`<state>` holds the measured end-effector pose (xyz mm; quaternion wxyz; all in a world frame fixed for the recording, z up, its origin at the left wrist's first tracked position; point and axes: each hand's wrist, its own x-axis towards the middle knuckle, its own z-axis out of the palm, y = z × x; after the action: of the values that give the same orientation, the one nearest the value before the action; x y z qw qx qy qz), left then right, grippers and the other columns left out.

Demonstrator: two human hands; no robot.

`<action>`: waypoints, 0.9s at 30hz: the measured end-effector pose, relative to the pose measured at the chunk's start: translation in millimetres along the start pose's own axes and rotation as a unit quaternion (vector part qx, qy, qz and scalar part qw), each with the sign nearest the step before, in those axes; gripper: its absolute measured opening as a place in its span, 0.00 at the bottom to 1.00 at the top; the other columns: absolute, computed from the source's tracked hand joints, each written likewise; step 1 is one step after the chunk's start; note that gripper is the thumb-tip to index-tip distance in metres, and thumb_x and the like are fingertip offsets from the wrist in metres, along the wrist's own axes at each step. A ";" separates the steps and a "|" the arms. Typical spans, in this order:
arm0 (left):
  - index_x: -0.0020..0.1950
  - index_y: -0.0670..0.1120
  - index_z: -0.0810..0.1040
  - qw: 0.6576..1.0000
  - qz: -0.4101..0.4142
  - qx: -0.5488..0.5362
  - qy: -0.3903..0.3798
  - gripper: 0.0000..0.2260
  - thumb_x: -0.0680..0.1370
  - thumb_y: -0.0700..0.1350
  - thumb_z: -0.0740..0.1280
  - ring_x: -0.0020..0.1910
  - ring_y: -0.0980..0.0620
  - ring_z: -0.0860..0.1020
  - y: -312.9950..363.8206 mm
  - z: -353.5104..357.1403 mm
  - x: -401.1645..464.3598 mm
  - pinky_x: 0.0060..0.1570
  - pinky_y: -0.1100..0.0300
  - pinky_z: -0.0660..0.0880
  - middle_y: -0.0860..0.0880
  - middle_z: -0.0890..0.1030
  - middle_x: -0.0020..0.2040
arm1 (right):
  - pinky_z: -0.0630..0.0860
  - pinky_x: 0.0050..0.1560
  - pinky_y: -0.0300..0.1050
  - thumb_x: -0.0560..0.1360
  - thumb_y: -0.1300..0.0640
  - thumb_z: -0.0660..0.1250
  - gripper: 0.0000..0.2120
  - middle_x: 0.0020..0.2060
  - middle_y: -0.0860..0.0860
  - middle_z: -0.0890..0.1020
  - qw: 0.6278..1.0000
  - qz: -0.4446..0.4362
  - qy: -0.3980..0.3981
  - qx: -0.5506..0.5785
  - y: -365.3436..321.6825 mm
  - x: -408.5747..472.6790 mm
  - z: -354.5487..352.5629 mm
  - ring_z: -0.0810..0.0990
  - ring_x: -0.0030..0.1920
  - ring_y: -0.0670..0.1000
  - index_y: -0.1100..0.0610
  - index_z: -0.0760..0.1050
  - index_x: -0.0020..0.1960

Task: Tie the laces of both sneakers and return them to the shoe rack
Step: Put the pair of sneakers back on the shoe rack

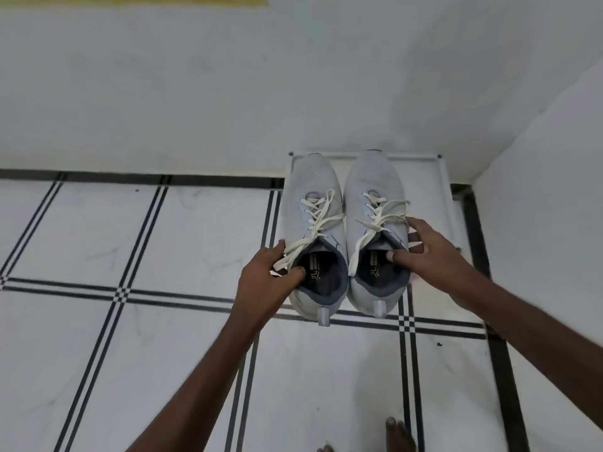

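Observation:
Two light grey sneakers with cream laces sit side by side, toes toward the wall, over a white shoe rack (443,190). My left hand (264,282) grips the left sneaker (313,197) at its collar, thumb inside the opening. My right hand (430,252) grips the right sneaker (368,181) the same way, thumb inside and fingers along its outer side. The laces on both sneakers hang loose and untied, with ends trailing over the tongues and collars. The heels overhang the rack's front edge.
The rack stands in a corner, with a white wall (228,93) behind it and another white wall (554,190) to the right. The floor (98,239) is white tile with black stripe lines. My bare toes (398,432) show at the bottom.

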<state>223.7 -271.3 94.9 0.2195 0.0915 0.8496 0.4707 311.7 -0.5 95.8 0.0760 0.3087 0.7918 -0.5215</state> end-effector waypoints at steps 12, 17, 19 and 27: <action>0.43 0.64 0.78 0.996 -0.053 0.039 -0.053 0.10 0.70 0.47 0.69 0.49 0.46 0.81 25.8 95.7 199.9 0.44 0.60 0.74 0.44 0.82 0.50 | 0.78 0.59 0.61 0.70 0.59 0.74 0.33 0.56 0.51 0.77 0.998 0.052 0.006 0.035 30.7 197.0 -58.5 0.78 0.59 0.57 0.50 0.64 0.72; 0.50 0.51 0.81 0.990 -0.110 0.049 -0.077 0.13 0.67 0.49 0.67 0.47 0.44 0.80 5.3 143.1 258.7 0.42 0.58 0.73 0.42 0.82 0.45 | 0.75 0.63 0.59 0.70 0.59 0.73 0.34 0.59 0.53 0.77 0.996 0.082 -0.011 0.022 65.0 271.5 -65.9 0.76 0.60 0.57 0.51 0.64 0.73; 0.52 0.50 0.81 0.988 -0.119 0.051 -0.079 0.13 0.68 0.48 0.67 0.47 0.44 0.80 -2.5 156.2 272.2 0.42 0.57 0.74 0.42 0.82 0.45 | 0.75 0.63 0.57 0.71 0.60 0.73 0.33 0.59 0.53 0.77 0.996 0.087 -0.013 0.016 77.0 288.3 -64.8 0.76 0.61 0.57 0.52 0.64 0.73; 0.63 0.54 0.79 0.986 -0.145 0.051 -0.062 0.19 0.72 0.45 0.71 0.49 0.52 0.78 -24.5 172.2 278.2 0.41 0.70 0.67 0.47 0.80 0.50 | 0.74 0.64 0.54 0.71 0.61 0.74 0.37 0.65 0.53 0.75 0.993 0.112 -0.009 0.021 110.8 298.5 -52.5 0.77 0.62 0.57 0.50 0.60 0.75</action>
<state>57.3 -53.0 -84.7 0.3325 0.0077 0.8614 0.3839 147.1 196.9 -99.3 0.1348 0.3921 0.7401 -0.5295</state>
